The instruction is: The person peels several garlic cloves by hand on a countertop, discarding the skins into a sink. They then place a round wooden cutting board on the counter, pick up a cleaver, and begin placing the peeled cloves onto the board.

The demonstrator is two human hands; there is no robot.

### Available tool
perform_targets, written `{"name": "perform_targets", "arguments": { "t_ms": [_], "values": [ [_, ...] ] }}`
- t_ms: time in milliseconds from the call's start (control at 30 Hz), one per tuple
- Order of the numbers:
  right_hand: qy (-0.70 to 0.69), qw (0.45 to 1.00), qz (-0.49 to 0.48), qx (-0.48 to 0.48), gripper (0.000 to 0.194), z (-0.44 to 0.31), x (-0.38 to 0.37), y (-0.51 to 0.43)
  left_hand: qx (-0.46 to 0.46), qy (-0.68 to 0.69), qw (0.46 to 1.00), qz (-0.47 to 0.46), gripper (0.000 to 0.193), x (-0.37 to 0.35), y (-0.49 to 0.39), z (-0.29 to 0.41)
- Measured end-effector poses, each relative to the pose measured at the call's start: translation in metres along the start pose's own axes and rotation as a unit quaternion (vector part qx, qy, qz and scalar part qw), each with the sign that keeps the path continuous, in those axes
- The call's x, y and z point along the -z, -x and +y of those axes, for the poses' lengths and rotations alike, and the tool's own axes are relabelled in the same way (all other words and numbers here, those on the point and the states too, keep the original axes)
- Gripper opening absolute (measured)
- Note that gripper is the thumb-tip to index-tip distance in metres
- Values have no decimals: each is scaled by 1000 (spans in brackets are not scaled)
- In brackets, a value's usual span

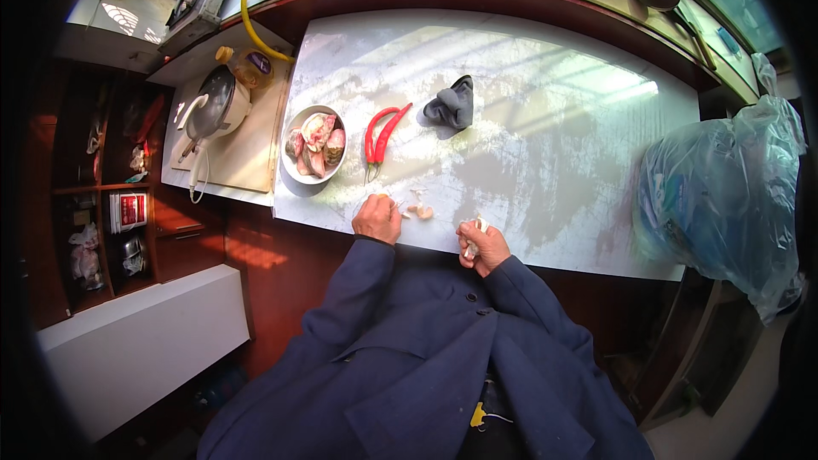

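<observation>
My right hand [491, 248] grips a whitish garlic bulb [474, 239] at the front edge of the worn white tabletop [549, 198]. My left hand [377, 220] rests by the same edge with its fingers curled down. A bit of pale orange shows at its fingertips; what lies under them is hidden. Between the hands are a few loose garlic cloves [424, 211] and scraps of garlic skin [417, 191]. Two red chili peppers [385, 137] lie beyond my left hand. To their left stands a white bowl [286, 162] of raw fish pieces [317, 134].
A crumpled dark grey cloth [452, 105] sits farther back on the table. At the right edge bulges a large clear plastic bag [722, 191]. On the left are an electric pot [220, 108] with a cord, an oil bottle [250, 68] and a yellow hose [250, 22].
</observation>
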State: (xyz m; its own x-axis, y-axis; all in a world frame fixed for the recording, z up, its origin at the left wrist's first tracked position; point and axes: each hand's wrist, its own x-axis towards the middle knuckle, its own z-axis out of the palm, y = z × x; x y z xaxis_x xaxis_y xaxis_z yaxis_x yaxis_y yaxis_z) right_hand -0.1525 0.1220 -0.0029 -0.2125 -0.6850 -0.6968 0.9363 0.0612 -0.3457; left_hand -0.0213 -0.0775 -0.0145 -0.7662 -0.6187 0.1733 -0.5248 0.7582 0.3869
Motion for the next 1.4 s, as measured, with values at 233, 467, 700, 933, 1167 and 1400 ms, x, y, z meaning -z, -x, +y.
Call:
{"name": "perform_targets", "arguments": {
  "t_ms": [233,467,700,933,1167,1400],
  "values": [
    [11,1000,-2,0,18,3,-5,-1,-20,-4,1000,22,10,-8,6,-5],
    [37,999,-5,1,19,6,-13,-1,-18,58,997,53,10,3,5,3],
    [49,999,-11,16,21,9,-30,-2,-99,206,973,41,14,26,2,55],
    [60,998,14,33,21,14,-29,0,-151,209,966,-8,14,25,8,72],
    [53,997,37,41,21,19,-21,1,-170,236,956,-29,14,19,12,76],
    [33,994,64,86,19,22,-17,1,-74,307,947,-60,14,12,20,77]
  ]
}}
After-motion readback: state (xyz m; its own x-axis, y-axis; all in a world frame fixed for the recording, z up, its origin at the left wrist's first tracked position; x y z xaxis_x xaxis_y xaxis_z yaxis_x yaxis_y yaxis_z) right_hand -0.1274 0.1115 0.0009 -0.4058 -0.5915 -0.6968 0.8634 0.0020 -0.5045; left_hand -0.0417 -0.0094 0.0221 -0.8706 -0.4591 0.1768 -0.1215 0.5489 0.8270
